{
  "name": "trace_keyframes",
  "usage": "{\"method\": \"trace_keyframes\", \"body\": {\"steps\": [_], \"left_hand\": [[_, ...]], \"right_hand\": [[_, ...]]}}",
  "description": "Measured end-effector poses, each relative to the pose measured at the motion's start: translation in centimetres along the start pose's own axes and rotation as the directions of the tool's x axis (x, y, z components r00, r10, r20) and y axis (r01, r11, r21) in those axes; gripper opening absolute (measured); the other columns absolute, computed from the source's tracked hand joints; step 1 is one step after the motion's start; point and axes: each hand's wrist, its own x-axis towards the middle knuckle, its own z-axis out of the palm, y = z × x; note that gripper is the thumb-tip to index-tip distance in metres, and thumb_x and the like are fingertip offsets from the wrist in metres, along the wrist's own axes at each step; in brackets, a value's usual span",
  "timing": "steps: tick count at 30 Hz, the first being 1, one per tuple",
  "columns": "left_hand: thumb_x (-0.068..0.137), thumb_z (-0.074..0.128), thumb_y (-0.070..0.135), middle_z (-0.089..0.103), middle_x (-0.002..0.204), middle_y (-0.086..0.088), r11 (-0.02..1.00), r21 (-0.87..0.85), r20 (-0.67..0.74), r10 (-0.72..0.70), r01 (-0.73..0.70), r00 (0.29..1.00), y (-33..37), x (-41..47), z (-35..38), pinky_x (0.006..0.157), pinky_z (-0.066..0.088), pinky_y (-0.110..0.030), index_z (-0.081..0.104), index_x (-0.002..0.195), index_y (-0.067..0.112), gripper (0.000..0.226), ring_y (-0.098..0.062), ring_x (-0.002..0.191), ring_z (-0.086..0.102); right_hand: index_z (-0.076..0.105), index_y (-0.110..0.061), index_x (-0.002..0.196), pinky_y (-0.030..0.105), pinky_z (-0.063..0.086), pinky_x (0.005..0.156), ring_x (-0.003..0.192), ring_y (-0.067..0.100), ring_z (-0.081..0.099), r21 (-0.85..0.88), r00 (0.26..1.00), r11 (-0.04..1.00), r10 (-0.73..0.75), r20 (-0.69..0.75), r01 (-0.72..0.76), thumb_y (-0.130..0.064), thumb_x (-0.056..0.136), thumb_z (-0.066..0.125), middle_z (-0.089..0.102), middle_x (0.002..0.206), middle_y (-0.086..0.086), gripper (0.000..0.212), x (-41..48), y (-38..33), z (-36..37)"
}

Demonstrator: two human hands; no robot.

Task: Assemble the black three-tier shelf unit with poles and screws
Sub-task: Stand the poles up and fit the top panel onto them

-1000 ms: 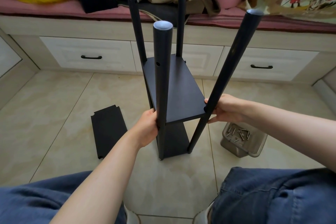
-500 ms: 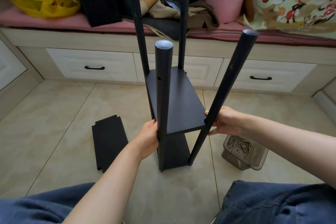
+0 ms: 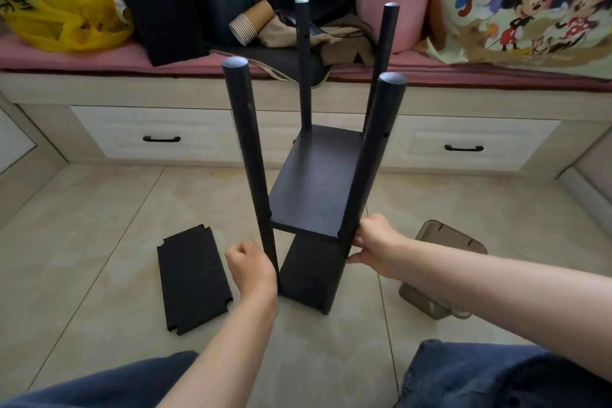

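Note:
The black shelf unit stands upright on the tiled floor with two boards fitted: a middle board (image 3: 316,182) and a bottom board (image 3: 308,270). Its black poles rise above them. My left hand (image 3: 250,267) grips the near-left pole (image 3: 246,149) low down, fingers curled round it. The near-right pole (image 3: 371,169) is gripped by my right hand (image 3: 376,243) just below the middle board. A loose black shelf board (image 3: 192,278) with notched corners lies flat on the floor to the left.
A clear plastic tub (image 3: 443,272) sits on the floor at the right, partly behind my right forearm. White drawers (image 3: 155,139) and a cushioned bench with bags and pillows run along the back. My knees in blue jeans (image 3: 496,374) fill the bottom.
The shelf unit has turned, so different poles now face me. My hands have shifted to the two near poles. The camera view rose and moved left.

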Motion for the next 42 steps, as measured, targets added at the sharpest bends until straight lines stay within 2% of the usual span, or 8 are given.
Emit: {"method": "trace_keyframes", "body": {"steps": [5,9,16,25,31,35,38,42], "left_hand": [[0.104,0.053,0.026,0.070,0.105,-0.002,0.959,-0.048,0.446,-0.230,0.280,0.865,-2.2,-3.0,1.8,0.105,0.040,-0.037,0.061,0.119,0.012,0.022,-0.021,0.110,0.061],[0.100,0.060,0.039,0.077,0.099,0.007,0.968,-0.036,0.564,-0.184,0.247,0.805,-1.5,-3.1,3.4,0.102,0.037,-0.031,0.069,0.111,0.019,0.025,-0.010,0.103,0.065],[0.100,0.061,0.031,0.078,0.106,0.000,0.983,-0.013,0.646,-0.131,0.182,0.752,-1.1,-2.6,4.8,0.083,0.051,-0.025,0.068,0.120,0.013,0.028,-0.014,0.101,0.072],[0.100,0.060,0.031,0.078,0.108,-0.001,0.998,-0.028,0.695,-0.023,0.059,0.719,-2.4,-1.1,4.5,0.089,0.053,-0.030,0.066,0.120,0.010,0.030,-0.014,0.101,0.074],[0.097,0.062,0.033,0.078,0.107,-0.001,0.998,-0.059,0.679,0.013,0.036,0.734,-2.8,-0.9,4.5,0.090,0.052,-0.030,0.067,0.116,0.013,0.028,-0.014,0.102,0.074],[0.095,0.063,0.034,0.078,0.107,-0.001,0.999,-0.046,0.685,0.010,0.029,0.729,-2.8,-0.8,4.7,0.090,0.052,-0.031,0.068,0.113,0.015,0.026,-0.015,0.102,0.074],[0.097,0.063,0.034,0.078,0.108,-0.001,1.000,-0.006,0.691,0.004,0.000,0.723,-2.8,-0.5,4.8,0.095,0.053,-0.033,0.068,0.115,0.016,0.026,-0.015,0.104,0.073],[0.090,0.063,0.043,0.077,0.112,0.003,0.999,0.024,0.696,0.001,-0.026,0.718,-2.9,-0.5,4.7,0.101,0.052,-0.034,0.065,0.124,0.017,0.043,-0.013,0.109,0.071]], "right_hand": [[0.062,-0.004,0.109,0.051,0.041,0.109,0.115,0.028,0.059,-0.103,0.999,0.994,0.034,0.021,-0.031,-0.014,0.100,0.055,0.066,0.119,0.014,0.015,0.0,-1.3,-1.0],[0.062,-0.001,0.120,0.047,0.040,0.113,0.123,0.029,0.057,-0.206,0.998,0.978,0.021,0.055,-0.009,-0.017,0.096,0.063,0.065,0.123,0.014,0.028,0.1,-1.5,-2.2],[0.058,-0.005,0.130,0.043,0.045,0.109,0.122,0.026,0.060,-0.277,0.977,0.961,0.069,0.200,-0.011,-0.017,0.101,0.054,0.069,0.123,0.011,0.032,0.6,-2.2,-5.2],[0.059,0.001,0.126,0.029,0.053,0.076,0.094,0.021,0.065,-0.460,0.992,0.883,0.125,0.036,-0.095,-0.015,0.099,0.057,0.072,0.102,0.008,0.031,3.2,3.1,-13.6],[0.068,0.005,0.103,0.031,0.045,0.069,0.080,0.025,0.056,-0.748,0.989,0.647,0.113,-0.100,-0.150,-0.011,0.092,0.055,0.061,0.091,0.014,0.024,5.7,6.6,-15.6],[0.061,-0.002,0.110,0.031,0.047,0.081,0.102,0.030,0.060,-0.906,0.989,0.398,0.081,-0.121,-0.144,-0.024,0.097,0.053,0.061,0.113,0.015,0.027,6.9,10.3,-13.9],[0.038,0.001,0.142,0.040,0.041,0.107,0.133,0.041,0.042,-0.904,0.981,0.383,0.049,-0.186,-0.190,-0.027,0.100,0.051,0.038,0.147,0.023,0.052,7.9,12.3,-13.0],[0.031,0.002,0.147,0.045,0.037,0.111,0.138,0.043,0.036,-0.889,0.972,0.403,0.001,-0.236,-0.217,-0.031,0.102,0.049,0.034,0.151,0.024,0.058,9.2,13.4,-13.3]]}}
